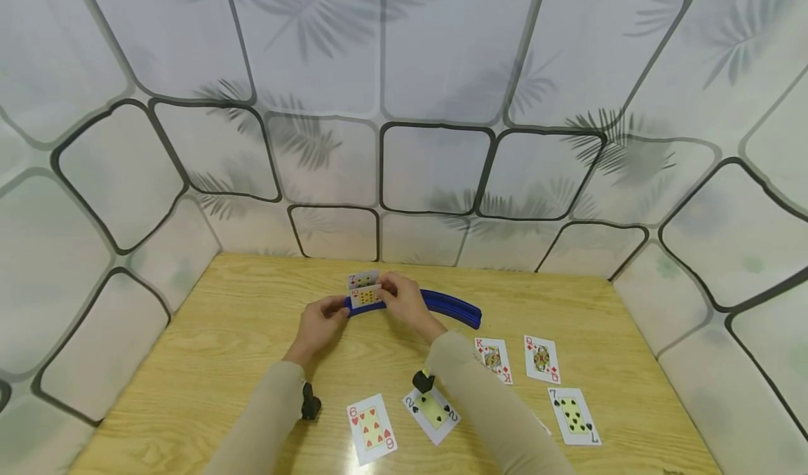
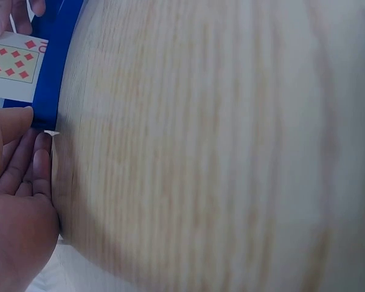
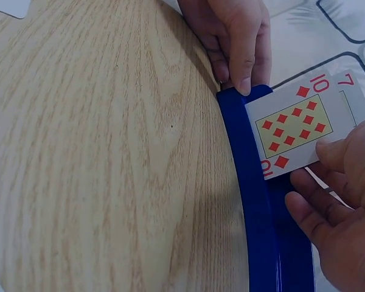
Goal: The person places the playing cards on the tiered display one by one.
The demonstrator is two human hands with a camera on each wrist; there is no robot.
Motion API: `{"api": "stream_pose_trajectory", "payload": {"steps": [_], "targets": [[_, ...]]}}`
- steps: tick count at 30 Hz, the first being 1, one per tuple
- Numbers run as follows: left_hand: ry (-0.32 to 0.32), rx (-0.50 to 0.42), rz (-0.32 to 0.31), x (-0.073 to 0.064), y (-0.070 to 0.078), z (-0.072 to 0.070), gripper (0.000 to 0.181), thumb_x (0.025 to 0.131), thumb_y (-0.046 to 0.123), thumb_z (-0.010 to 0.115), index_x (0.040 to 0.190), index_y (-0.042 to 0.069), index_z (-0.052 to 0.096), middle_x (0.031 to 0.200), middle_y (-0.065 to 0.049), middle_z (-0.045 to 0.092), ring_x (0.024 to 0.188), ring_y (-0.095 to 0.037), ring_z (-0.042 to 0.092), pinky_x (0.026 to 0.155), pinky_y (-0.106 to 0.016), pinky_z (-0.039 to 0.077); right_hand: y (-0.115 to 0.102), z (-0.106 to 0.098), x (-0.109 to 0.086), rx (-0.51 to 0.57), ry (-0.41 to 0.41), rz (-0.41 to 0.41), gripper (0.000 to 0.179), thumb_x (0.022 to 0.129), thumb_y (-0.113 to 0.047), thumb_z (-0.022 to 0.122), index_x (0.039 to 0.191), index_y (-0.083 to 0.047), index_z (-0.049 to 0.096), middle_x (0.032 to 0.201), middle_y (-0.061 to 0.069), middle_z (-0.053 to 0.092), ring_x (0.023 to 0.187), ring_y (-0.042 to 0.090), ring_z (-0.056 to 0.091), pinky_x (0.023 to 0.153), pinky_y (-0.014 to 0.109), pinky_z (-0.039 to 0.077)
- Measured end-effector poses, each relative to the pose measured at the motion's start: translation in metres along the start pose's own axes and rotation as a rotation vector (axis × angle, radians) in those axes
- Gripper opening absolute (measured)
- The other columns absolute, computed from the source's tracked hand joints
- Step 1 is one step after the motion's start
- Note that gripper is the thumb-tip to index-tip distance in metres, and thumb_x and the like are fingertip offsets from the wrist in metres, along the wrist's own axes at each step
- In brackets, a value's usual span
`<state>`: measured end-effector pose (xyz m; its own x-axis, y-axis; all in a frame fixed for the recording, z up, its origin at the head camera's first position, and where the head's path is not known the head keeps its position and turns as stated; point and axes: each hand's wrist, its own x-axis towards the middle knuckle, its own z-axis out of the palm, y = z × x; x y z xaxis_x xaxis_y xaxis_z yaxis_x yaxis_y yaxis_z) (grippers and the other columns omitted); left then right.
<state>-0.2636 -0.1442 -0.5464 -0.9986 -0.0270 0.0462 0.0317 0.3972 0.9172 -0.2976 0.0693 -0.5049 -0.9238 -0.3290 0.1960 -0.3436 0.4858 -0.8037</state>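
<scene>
A curved blue card holder point(image 1: 451, 309) lies on the wooden table toward the back. My left hand point(image 1: 317, 328) grips its left end, the thumb on top in the left wrist view. My right hand point(image 1: 407, 305) pinches the right edge of a ten of diamonds point(image 3: 295, 128) between thumb and fingers. This card's lower edge meets the holder near the left end. Behind it stands a red seven point(image 1: 362, 278), mostly covered by the ten in the right wrist view.
Face up on the table point(image 1: 233, 363) lie a six of hearts point(image 1: 371, 429), a two of spades point(image 1: 432, 413), a king point(image 1: 494, 359), a queen point(image 1: 541, 359) and a seven of spades point(image 1: 574, 417). My right sleeve partly covers another card. A patterned curtain point(image 1: 435, 170) surrounds the table.
</scene>
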Motion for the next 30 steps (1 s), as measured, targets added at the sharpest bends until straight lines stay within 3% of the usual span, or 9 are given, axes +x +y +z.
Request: {"api": "stream_pose_trajectory", "payload": {"steps": [13, 18, 22, 30], "targets": [[0.003, 0.0, -0.012, -0.001, 0.003, 0.001, 0.03, 0.101, 0.004, 0.066, 0.129, -0.004, 0.071, 0.123, -0.022, 0.075, 0.113, -0.034, 0.07, 0.101, -0.046, 0.057, -0.001, -0.001, 0.0, -0.013, -0.012, 0.032, 0.017, 0.105, -0.011, 0.064, 0.121, -0.007, 0.07, 0.106, 0.011, 0.074, 0.09, 0.018, 0.068, 0.078, 0.031, 0.058], [0.007, 0.001, -0.013, -0.001, 0.003, 0.001, 0.03, 0.1, 0.004, 0.067, 0.129, -0.003, 0.072, 0.121, -0.022, 0.075, 0.111, -0.032, 0.071, 0.096, -0.036, 0.058, -0.001, -0.005, -0.003, 0.002, -0.016, 0.054, 0.026, 0.104, -0.015, 0.067, 0.129, -0.008, 0.068, 0.113, 0.01, 0.074, 0.099, 0.022, 0.071, 0.087, 0.038, 0.06], [0.008, 0.003, -0.017, -0.001, 0.003, 0.001, 0.03, 0.1, 0.004, 0.067, 0.129, -0.003, 0.072, 0.121, -0.022, 0.075, 0.11, -0.031, 0.07, 0.093, -0.03, 0.055, 0.002, -0.008, -0.007, 0.007, -0.023, 0.075, 0.026, 0.102, -0.016, 0.071, 0.127, -0.007, 0.068, 0.114, 0.01, 0.074, 0.102, 0.023, 0.071, 0.091, 0.041, 0.06], [0.0, 0.02, -0.026, -0.003, 0.004, 0.0, 0.031, 0.101, 0.005, 0.065, 0.131, -0.003, 0.071, 0.125, -0.022, 0.074, 0.114, -0.033, 0.069, 0.1, -0.041, 0.056, 0.01, -0.011, -0.016, -0.033, -0.044, 0.047, 0.022, 0.1, -0.013, 0.073, 0.121, -0.006, 0.07, 0.109, 0.01, 0.074, 0.098, 0.022, 0.071, 0.088, 0.037, 0.06]]}}
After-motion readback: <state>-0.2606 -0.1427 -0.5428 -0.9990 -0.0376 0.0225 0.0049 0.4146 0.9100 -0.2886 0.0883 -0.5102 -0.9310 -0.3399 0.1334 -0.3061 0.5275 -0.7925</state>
